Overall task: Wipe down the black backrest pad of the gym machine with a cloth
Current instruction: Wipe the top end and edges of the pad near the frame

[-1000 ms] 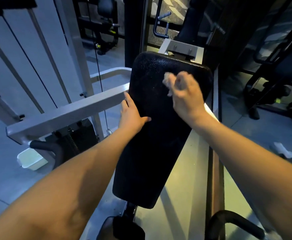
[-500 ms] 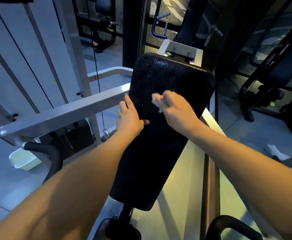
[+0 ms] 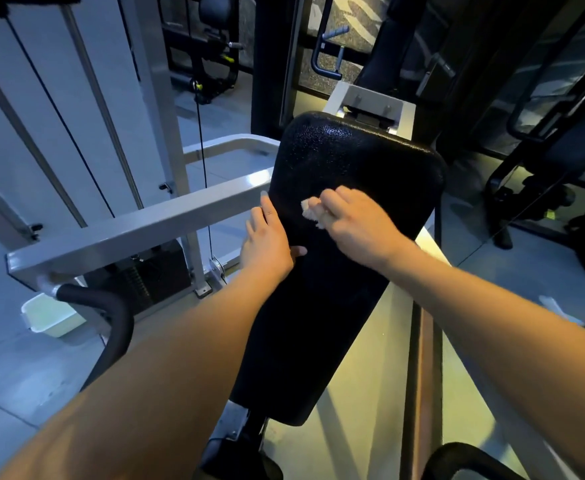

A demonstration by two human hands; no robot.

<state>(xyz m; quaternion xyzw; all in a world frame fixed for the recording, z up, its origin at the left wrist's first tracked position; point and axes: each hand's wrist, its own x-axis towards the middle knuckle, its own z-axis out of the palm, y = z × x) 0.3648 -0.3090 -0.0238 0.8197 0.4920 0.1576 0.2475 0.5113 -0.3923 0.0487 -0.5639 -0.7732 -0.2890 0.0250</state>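
Observation:
The long black backrest pad (image 3: 332, 306) slants through the middle of the view, its textured top end shining. My right hand (image 3: 360, 226) holds a small pale cloth (image 3: 313, 213) bunched under its fingers and presses it on the pad's upper half, left of centre. My left hand (image 3: 266, 244) rests on the pad's left edge, fingers straight along the side and thumb lying across the front face.
A grey steel beam (image 3: 138, 230) of the machine frame runs left from the pad. A curved black handle (image 3: 111, 317) and a white tub (image 3: 52, 318) sit lower left. Cables and a weight stack stand behind. Other dark machines (image 3: 543, 188) crowd the right.
My right hand has slid the cloth down and to the left across the pad, from near the top edge toward the middle. My left hand has stayed on the left edge.

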